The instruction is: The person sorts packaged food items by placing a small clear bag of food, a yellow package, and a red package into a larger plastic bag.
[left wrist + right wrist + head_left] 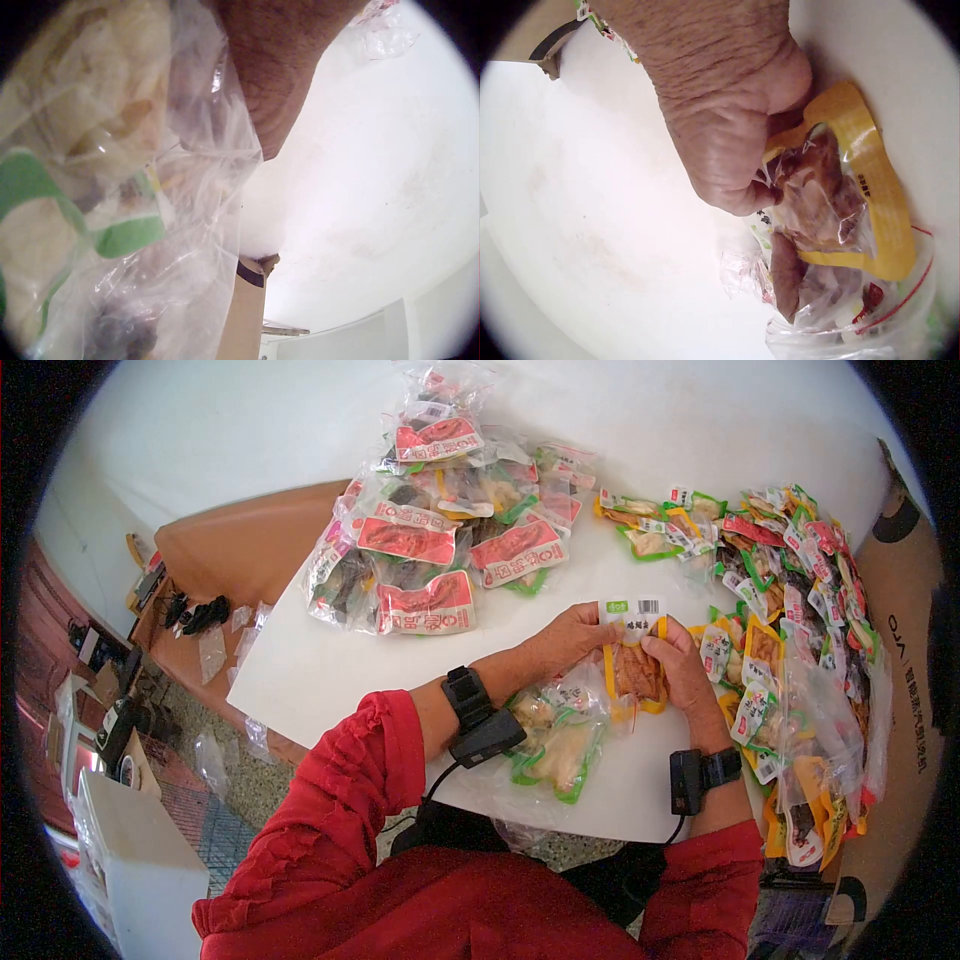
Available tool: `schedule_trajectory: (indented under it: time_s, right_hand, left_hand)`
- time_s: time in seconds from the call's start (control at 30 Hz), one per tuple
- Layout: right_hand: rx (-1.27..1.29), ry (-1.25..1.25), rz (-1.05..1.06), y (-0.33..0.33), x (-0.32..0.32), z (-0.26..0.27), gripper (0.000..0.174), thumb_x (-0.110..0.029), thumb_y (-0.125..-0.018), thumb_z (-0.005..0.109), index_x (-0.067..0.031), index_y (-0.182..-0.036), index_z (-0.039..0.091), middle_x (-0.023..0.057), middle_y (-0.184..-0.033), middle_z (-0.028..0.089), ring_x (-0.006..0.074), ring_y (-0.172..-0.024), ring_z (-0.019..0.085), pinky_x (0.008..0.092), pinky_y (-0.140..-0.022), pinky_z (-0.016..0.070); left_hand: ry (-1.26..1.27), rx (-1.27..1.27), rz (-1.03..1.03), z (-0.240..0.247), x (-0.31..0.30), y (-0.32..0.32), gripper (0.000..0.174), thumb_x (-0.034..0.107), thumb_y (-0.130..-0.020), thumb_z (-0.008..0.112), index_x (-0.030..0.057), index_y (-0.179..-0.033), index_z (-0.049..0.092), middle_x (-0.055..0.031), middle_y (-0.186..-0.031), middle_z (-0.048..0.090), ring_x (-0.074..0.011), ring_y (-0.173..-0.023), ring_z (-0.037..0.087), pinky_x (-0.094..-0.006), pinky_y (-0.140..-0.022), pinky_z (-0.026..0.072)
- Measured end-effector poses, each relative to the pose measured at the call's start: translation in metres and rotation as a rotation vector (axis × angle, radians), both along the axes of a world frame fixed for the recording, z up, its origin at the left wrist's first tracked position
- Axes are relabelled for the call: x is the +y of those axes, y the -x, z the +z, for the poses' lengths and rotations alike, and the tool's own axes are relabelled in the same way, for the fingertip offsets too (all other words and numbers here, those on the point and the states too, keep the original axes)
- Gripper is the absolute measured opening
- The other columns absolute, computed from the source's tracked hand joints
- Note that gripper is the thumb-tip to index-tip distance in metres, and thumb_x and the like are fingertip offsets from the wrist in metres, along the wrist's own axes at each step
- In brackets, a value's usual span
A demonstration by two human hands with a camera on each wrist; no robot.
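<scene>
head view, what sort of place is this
Probably a home or small shop room used for packing food: sealed food pouches heaped on the right, clear bags with red labels piled at the back, and what looks like a brown couch behind.

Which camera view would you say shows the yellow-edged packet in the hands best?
The right wrist view: the yellow-edged packet is largest there, with its brown contents close up. The head view shows it smaller, with its label, held by the left hand and right hand. I cannot make it out in the left wrist view.
</scene>
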State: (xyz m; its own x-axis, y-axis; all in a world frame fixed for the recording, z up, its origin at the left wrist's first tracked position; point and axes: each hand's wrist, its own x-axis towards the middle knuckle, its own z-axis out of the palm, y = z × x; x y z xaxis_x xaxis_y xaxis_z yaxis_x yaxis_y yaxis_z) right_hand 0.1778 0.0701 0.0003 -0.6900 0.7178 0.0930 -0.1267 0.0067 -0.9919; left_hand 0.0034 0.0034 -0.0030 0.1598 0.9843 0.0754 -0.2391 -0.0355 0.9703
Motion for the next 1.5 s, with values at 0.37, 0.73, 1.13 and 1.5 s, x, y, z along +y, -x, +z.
schedule_trajectory:
  time_s: [0.37,0.73,1.13,1.5]
  right_hand:
    - [0.002,-0.017,-0.023,0.001,-0.002,0.001,0.012,-0.010,-0.080,0.049,-0.0037,-0.090,0.052,-0.0007,-0.072,0.052,0.0053,-0.060,0.049,0.0197,-0.055,0.0420]
    - [-0.026,-0.024,-0.057,0.003,-0.009,0.009,0.010,-0.011,-0.080,0.052,-0.0043,-0.087,0.053,-0.0019,-0.073,0.052,0.0047,-0.063,0.049,0.0192,-0.057,0.0420]
    - [-0.017,-0.097,-0.158,0.004,-0.007,0.010,0.006,-0.010,-0.079,0.051,-0.0043,-0.080,0.051,-0.0022,-0.071,0.050,0.0042,-0.063,0.047,0.0193,-0.056,0.0400]
    - [0.114,0.022,-0.233,0.002,-0.004,0.009,0.015,-0.017,-0.082,0.048,-0.0036,-0.085,0.052,-0.0001,-0.076,0.051,0.0071,-0.070,0.047,0.0210,-0.066,0.0405]
  left_hand:
    - [0.011,-0.030,0.028,-0.004,0.002,-0.002,0.018,0.014,-0.083,0.050,0.0044,-0.098,0.054,0.0012,-0.077,0.055,-0.0038,-0.053,0.041,-0.0174,-0.047,0.0352]
    - [-0.029,0.110,0.079,-0.003,0.001,-0.001,0.020,0.019,-0.083,0.054,0.0067,-0.099,0.055,0.0025,-0.078,0.057,-0.0037,-0.058,0.047,-0.0181,-0.050,0.0393]
    - [-0.009,0.044,0.006,-0.002,0.003,0.000,0.021,0.018,-0.084,0.054,0.0052,-0.100,0.055,0.0026,-0.081,0.057,-0.0029,-0.060,0.047,-0.0172,-0.052,0.0387]
    - [-0.028,0.120,-0.064,0.001,-0.001,-0.004,0.023,0.019,-0.084,0.053,0.0054,-0.103,0.055,0.0033,-0.082,0.057,-0.0021,-0.062,0.047,-0.0166,-0.053,0.0385]
